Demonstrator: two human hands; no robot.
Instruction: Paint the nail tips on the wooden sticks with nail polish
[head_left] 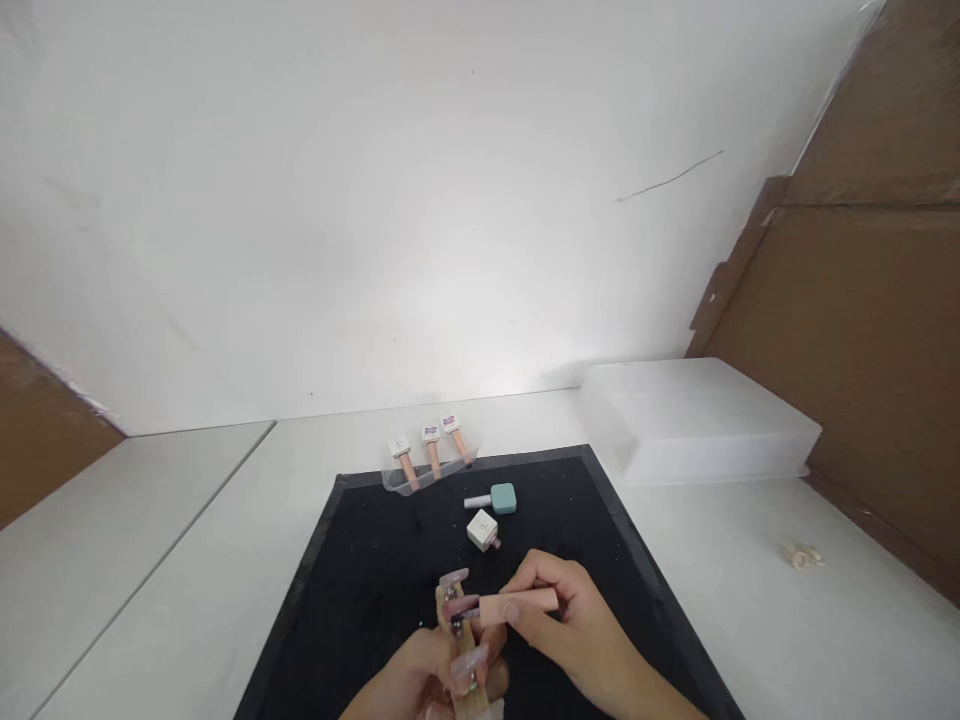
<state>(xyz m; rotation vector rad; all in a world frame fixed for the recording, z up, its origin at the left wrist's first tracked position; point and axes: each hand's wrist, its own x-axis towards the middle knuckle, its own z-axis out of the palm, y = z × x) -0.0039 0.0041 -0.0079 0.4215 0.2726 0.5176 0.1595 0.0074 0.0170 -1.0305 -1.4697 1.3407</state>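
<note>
My right hand (pixel 581 625) pinches the peach cap of a nail polish brush (pixel 521 604), its bristle end pointing left. The brush tip meets or nearly meets a pinkish false nail (pixel 459 606) on a narrow beige stand (pixel 471 703). Around this stand my left hand (pixel 420 665) is wrapped, low in the view. Further false nails, pale and translucent, sit above and below the pink one. Just beyond the hands, an uncapped white polish bottle (pixel 481 528) rests on the black mat. Behind it lies a teal bottle (pixel 503 499) with a silvery cap.
Several white bottles with peach caps (pixel 432 458) lie in a clear tray (pixel 405 489) at the back edge of the black mat (pixel 352 560). A translucent white box (pixel 705 420) stands to the right. Small cream-coloured items (pixel 801 555) lie on the white table.
</note>
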